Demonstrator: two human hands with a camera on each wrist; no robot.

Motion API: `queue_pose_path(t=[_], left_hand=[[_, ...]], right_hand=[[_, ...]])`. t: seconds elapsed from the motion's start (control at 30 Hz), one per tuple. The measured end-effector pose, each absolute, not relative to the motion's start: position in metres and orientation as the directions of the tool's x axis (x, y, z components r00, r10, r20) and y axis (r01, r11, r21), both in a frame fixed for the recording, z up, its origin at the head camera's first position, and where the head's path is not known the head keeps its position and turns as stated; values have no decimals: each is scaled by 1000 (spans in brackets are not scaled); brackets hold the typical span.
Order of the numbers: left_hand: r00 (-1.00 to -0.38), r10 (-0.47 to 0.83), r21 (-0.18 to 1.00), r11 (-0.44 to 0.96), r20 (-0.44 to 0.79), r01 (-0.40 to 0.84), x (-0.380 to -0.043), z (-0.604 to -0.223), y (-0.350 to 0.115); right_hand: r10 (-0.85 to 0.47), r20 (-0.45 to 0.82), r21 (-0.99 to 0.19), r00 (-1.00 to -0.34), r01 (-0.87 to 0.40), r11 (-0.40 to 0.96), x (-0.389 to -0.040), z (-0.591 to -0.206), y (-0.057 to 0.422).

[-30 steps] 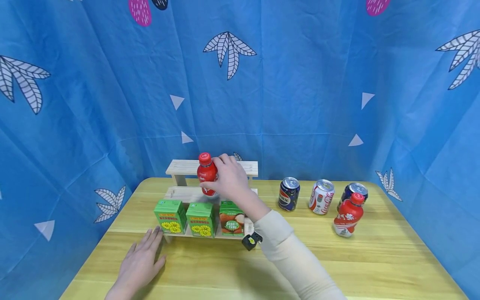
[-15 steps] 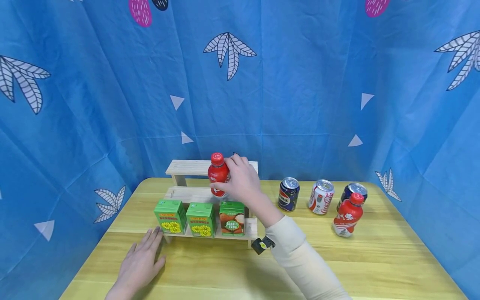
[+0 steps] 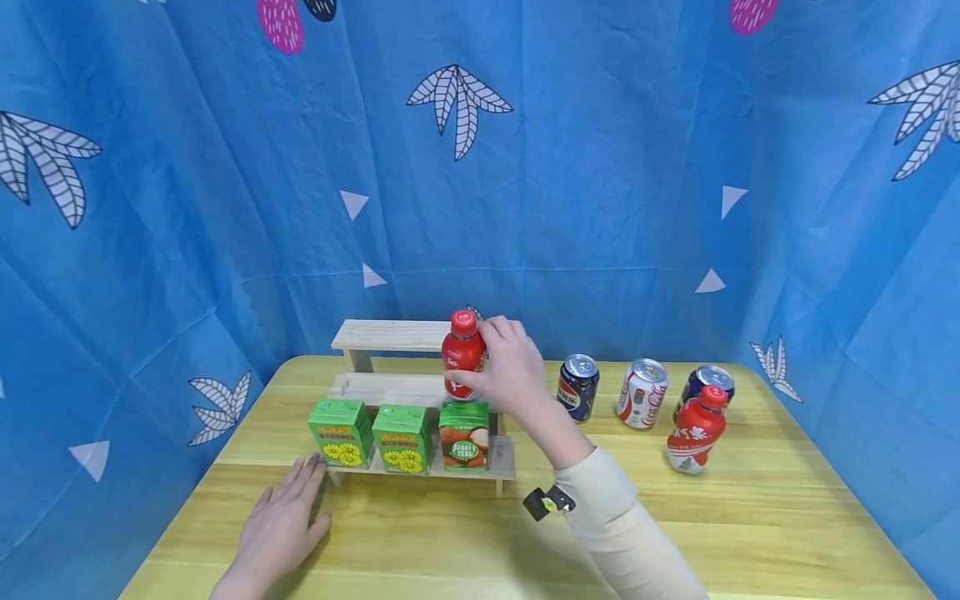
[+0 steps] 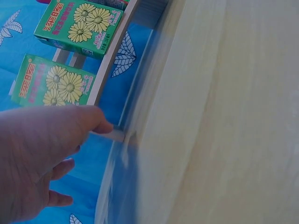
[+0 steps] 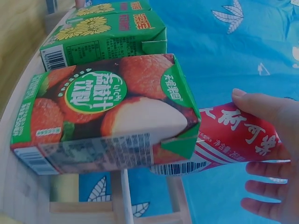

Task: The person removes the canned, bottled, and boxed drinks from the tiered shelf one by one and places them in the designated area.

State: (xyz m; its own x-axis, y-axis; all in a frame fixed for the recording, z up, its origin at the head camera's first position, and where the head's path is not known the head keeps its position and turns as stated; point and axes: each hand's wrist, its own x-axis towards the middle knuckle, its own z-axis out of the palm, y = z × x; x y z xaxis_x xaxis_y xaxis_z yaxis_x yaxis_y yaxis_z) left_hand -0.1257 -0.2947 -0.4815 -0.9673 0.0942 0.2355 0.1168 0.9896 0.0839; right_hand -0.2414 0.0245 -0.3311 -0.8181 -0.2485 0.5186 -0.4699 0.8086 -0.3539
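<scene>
My right hand grips a red drink bottle, which stands upright over the middle tier of a stepped wooden rack. In the right wrist view the thumb and fingers curl round the bottle, its lower part behind a lychee juice carton. Two green chrysanthemum drink cartons stand left of the lychee carton on the lowest tier. My left hand rests on the table at the rack's left front corner, fingers extended, holding nothing; the left wrist view shows its thumb near the rack's foot.
Right of the rack are a dark blue Pepsi can, a white Coca-Cola can and another dark blue can. A second red bottle stands in front of that last can. A blue curtain hangs behind the table.
My right hand has moved the red bottle rightward along the middle tier, from the rack's centre to behind the lychee carton. The left hand has stayed in place.
</scene>
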Motion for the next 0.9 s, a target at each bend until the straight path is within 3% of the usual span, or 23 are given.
queue_pose_path(t=[0.4,0.9], left_hand=[[-966,93,91,989,241,118,-125,-482,-295],[-971,87,93,990,224,110,-127,-482,-295]], right_hand=[[-205,570,-341,-796,-455,823,-235,-338,46],[-146,532,-381,-834,-390,838,-231,-343,72]])
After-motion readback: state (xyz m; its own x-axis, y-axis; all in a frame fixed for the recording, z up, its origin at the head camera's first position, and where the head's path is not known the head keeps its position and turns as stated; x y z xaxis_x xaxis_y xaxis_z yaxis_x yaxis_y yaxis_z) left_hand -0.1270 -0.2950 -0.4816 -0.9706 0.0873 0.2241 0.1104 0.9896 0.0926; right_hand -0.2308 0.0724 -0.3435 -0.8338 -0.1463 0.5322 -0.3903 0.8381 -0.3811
